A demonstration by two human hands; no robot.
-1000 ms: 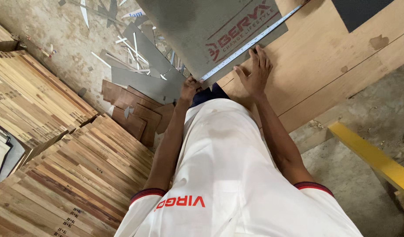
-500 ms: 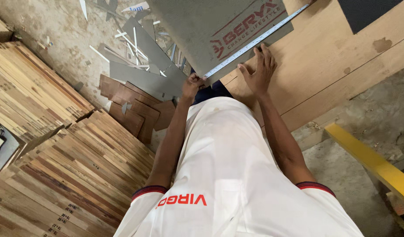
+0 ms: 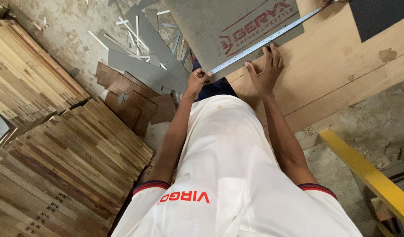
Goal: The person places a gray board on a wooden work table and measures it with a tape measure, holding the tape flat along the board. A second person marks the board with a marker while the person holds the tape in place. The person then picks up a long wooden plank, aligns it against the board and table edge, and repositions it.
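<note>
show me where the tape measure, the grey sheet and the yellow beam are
tape measure (image 3: 263, 41), head view, middle of the blade
grey sheet (image 3: 202, 19), head view, bare upper left part
yellow beam (image 3: 364, 169), head view, top face near the middle

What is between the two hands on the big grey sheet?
In the head view, the long metal ruler runs between them, from the left hand past the right hand, along the grey laminate sheet.
</note>
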